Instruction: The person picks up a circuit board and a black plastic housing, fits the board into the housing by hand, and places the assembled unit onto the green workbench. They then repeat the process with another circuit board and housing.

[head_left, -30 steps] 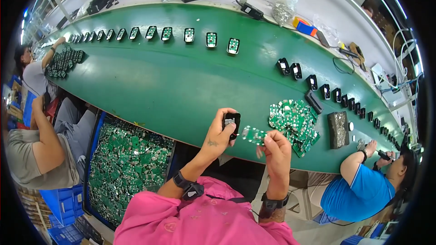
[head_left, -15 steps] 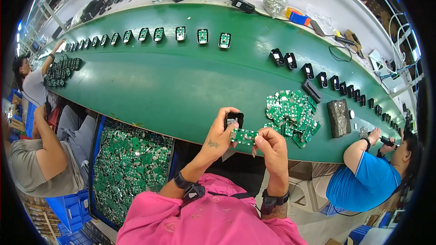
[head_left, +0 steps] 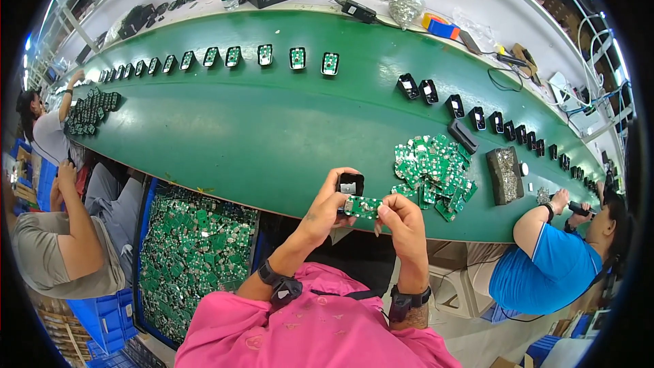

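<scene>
Over the bench's near edge, my left hand [head_left: 323, 208] is closed around a small black plastic housing [head_left: 351, 182], its open side facing up with a pale part inside. Pinched between the fingertips of my right hand [head_left: 405, 218] is a green circuit board [head_left: 363, 207], held flat just in front of the housing. The board's left end meets my left thumb. Whether board and housing touch, I cannot tell. A loose pile of green circuit boards [head_left: 436, 174] lies on the bench to the right of my hands.
A row of housings with boards inside [head_left: 297, 58] runs along the green bench [head_left: 259, 123] to the left. Black housings without boards [head_left: 455, 105] line up rightward. Beside the pile stands a dark block [head_left: 505, 176]. A blue-rimmed bin of boards [head_left: 197, 252] is at lower left. Co-workers sit on both sides.
The housing in my left hand is tilted so that more of its inside shows. My right hand still pinches the board. The whole view has shifted slightly.
</scene>
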A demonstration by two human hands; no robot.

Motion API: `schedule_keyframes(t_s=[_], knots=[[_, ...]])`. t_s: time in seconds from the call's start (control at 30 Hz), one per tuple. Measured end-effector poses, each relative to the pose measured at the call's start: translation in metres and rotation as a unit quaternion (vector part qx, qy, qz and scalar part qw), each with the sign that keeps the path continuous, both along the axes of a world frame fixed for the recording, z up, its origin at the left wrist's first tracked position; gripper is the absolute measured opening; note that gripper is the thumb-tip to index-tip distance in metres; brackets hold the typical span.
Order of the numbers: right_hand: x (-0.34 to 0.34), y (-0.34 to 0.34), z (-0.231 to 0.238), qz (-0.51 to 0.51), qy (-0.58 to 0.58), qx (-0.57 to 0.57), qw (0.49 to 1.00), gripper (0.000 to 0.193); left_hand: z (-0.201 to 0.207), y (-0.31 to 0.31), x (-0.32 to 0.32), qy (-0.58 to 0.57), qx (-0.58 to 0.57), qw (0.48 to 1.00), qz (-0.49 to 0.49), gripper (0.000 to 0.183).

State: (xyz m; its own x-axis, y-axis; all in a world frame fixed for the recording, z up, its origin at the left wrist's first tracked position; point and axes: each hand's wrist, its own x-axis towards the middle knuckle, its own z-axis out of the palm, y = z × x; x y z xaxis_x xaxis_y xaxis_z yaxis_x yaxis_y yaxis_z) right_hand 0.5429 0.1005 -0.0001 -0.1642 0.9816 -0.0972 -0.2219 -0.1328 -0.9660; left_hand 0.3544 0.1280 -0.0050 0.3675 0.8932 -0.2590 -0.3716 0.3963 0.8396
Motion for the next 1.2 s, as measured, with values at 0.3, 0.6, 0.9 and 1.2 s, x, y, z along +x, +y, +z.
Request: schedule_keyframes(t_s=[0.3,0.6,0.9,1.2], knots=[[0.000,0.001,-0.001,0.005,-0.023,-0.004,1.000,0.014,0.011,-0.004,0.001,-0.067,-0.052,0.996,0.031,0.044],[-0.033,0.014,0.004,-0.085,-0.265,0.121,0.953,0.008,0.013,-0.006,-0.016,0.044,0.064,0.996,-0.031,0.056],[-0.071,0.025,0.026,-0.062,-0.166,0.075,0.981,0.015,0.010,0.003,-0.030,0.147,0.176,0.973,0.010,0.049],[-0.085,0.022,0.035,-0.074,-0.203,0.168,0.962,0.006,0.023,0.001,-0.037,0.180,0.194,0.962,0.063,0.054]])
